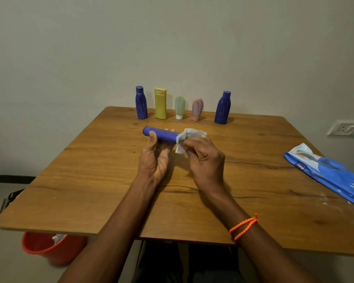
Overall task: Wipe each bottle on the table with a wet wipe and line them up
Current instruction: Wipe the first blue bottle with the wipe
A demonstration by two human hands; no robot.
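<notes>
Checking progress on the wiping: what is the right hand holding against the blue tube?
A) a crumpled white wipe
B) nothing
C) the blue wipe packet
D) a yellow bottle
A: the right hand pinches a crumpled white wipe around one end of the blue tube, which the left hand grips.

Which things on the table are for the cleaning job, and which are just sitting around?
For the job:
- blue cylindrical tube, held by left hand
- crumpled white wet wipe, gripped by right hand
- two dark blue bottles
- yellow flat bottle
- pale green tube
- pink tube
- blue wipes packet

Just lying about:
- red bucket under wooden table
- white wall socket
</notes>
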